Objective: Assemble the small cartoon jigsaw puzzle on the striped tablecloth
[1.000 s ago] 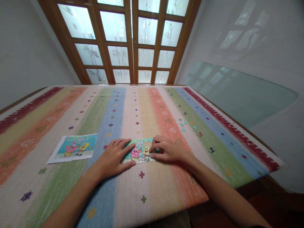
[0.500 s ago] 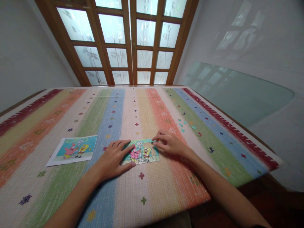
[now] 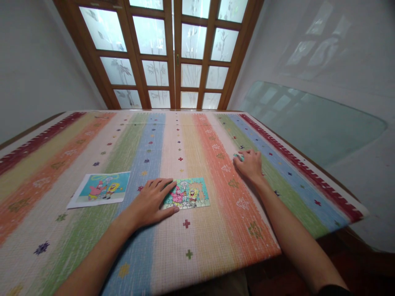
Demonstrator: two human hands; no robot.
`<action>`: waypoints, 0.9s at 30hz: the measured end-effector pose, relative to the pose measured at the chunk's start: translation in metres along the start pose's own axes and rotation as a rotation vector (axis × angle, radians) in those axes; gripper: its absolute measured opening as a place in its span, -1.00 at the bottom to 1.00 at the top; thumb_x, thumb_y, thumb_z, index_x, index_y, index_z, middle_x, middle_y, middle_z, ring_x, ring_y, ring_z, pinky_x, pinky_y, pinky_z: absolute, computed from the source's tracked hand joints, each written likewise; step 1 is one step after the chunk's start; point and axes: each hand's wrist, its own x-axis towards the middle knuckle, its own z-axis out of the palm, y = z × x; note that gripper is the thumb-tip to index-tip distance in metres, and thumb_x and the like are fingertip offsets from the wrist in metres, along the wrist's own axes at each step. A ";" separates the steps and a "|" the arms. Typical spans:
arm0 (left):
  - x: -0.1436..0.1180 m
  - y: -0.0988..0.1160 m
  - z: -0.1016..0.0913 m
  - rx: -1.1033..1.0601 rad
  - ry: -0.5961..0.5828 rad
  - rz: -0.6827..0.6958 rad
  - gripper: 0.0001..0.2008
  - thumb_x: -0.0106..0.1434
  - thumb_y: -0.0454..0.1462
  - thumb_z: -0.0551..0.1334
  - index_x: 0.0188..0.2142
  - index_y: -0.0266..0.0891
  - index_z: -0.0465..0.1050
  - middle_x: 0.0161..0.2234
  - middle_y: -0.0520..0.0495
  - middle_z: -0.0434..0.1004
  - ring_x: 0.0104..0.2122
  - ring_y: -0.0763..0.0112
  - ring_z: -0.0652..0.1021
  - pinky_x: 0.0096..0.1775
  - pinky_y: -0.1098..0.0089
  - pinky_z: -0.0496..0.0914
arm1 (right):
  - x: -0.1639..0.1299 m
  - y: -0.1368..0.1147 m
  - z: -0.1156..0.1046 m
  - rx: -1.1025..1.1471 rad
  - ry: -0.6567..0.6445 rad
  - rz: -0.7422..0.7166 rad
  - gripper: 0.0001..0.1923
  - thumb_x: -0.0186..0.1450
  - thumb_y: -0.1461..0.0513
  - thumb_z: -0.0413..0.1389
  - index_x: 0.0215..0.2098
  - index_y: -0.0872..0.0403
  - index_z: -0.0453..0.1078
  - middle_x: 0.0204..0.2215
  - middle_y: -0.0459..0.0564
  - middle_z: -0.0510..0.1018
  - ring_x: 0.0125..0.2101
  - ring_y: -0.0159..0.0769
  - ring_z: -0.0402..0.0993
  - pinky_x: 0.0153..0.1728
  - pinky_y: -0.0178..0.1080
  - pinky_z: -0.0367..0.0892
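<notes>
A small cartoon jigsaw puzzle [image 3: 189, 193] lies flat on the striped tablecloth [image 3: 197, 139]. My left hand [image 3: 151, 201] rests flat beside it, fingers spread, with fingertips touching the puzzle's left edge. My right hand [image 3: 250, 163] lies farther right on the cloth, fingers curled over small teal puzzle pieces [image 3: 238, 156] that peek out at its fingertips. Whether it grips one I cannot tell.
A printed reference picture [image 3: 101, 189] of the same cartoon lies to the left. The table's near edge runs close to my arms, its right edge past the red border. A glass pane [image 3: 308, 119] leans on the right wall; wooden glazed doors [image 3: 173, 53] stand behind.
My right hand has left the puzzle's right edge and moved right and away to the teal pieces. My left hand has stayed at the puzzle's left edge.
</notes>
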 end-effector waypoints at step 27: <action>0.001 0.000 0.000 -0.013 0.001 -0.015 -0.38 0.39 0.11 0.17 0.29 -0.16 0.23 0.24 -0.24 0.38 0.16 -0.03 0.41 0.17 -0.01 0.29 | -0.008 -0.025 -0.022 0.901 -0.315 -0.053 -0.70 0.08 0.00 0.26 -0.34 0.00 0.46 -0.52 -0.04 0.56 -0.49 -0.24 0.47 -0.43 -0.19 0.37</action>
